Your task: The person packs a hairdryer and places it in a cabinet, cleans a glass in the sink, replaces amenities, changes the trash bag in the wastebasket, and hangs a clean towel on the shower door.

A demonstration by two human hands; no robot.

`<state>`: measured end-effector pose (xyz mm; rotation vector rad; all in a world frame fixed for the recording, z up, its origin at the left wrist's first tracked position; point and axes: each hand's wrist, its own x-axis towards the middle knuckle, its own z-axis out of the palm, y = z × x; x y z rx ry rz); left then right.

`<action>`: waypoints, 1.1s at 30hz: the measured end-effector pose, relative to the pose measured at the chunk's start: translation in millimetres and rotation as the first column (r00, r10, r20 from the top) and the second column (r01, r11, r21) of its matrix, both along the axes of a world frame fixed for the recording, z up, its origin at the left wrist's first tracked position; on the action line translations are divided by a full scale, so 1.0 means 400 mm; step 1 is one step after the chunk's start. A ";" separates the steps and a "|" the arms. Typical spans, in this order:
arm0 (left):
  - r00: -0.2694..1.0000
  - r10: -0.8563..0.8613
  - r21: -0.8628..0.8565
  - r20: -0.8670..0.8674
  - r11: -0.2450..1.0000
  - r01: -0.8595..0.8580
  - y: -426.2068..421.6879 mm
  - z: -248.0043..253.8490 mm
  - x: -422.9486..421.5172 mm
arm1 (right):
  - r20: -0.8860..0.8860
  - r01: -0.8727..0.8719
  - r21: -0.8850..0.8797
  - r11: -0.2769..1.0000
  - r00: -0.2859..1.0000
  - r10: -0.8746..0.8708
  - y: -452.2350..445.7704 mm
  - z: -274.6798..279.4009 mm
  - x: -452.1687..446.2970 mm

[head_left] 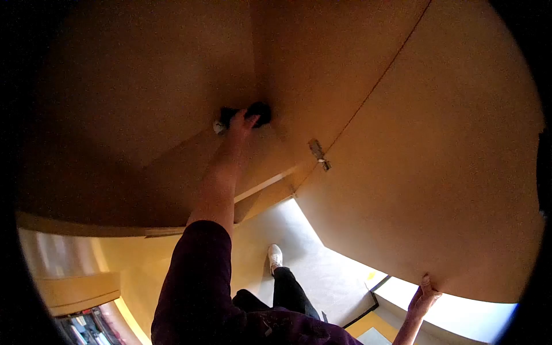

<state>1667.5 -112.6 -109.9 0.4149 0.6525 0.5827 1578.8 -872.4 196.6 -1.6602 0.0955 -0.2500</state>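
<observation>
My left hand [244, 119] reaches deep into a wooden cabinet [115, 126]. Its fingers are closed around a black object [261, 112] in the back corner; shadow hides what kind of thing this is. A small whitish item [218, 127] sits just left of the hand, against the dark material. Low on the right, my right hand [424, 298] grips the bottom edge of the open cabinet door [425, 172], thumb on the inner face and the other fingers mostly hidden.
A metal hinge [319, 155] joins the door to the cabinet side. Below are the pale floor and a foot in a white shoe [275, 256]. An open compartment holding several items [86, 328] is at the lower left.
</observation>
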 end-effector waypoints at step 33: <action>0.747 0.519 -0.077 -0.416 0.798 -0.598 -1.388 0.101 -2.695 | -0.300 -0.788 -0.577 0.215 0.449 0.842 0.609 -0.328 -0.990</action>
